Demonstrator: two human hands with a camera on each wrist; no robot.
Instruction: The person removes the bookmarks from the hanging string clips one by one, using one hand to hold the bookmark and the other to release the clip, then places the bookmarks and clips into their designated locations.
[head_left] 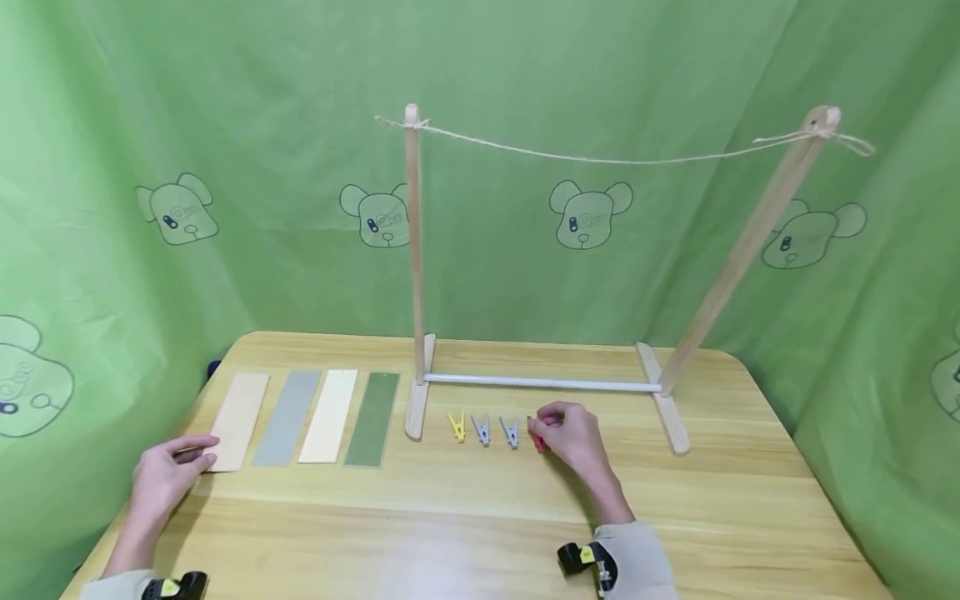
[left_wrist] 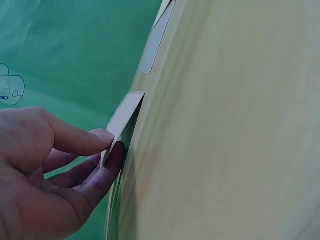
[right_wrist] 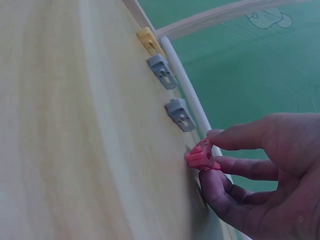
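Observation:
On the left of the table, my left hand (head_left: pixel 167 473) pinches the near left edge of a light tan rectangular card (head_left: pixel 238 417) between thumb and fingers. The left wrist view has that card (left_wrist: pixel 125 114) tilted, its near end raised off the wood. Right of centre, my right hand (head_left: pixel 573 435) grips a red clothespin (head_left: pixel 537 435) with thumb and fingertips. In the right wrist view the red clothespin (right_wrist: pixel 201 156) is close over the tabletop. Beside it in a row lie two grey clothespins (head_left: pixel 510 432) and a yellow clothespin (head_left: pixel 457 427).
Grey (head_left: pixel 287 418), cream (head_left: pixel 328 417) and green cards (head_left: pixel 372 420) lie side by side right of the tan one. Behind the clothespins stands a wooden frame (head_left: pixel 417 250) with a white crossbar (head_left: pixel 540 382) and a string (head_left: pixel 570 157) tied between its posts. A green curtain (head_left: pixel 487 283) surrounds the table.

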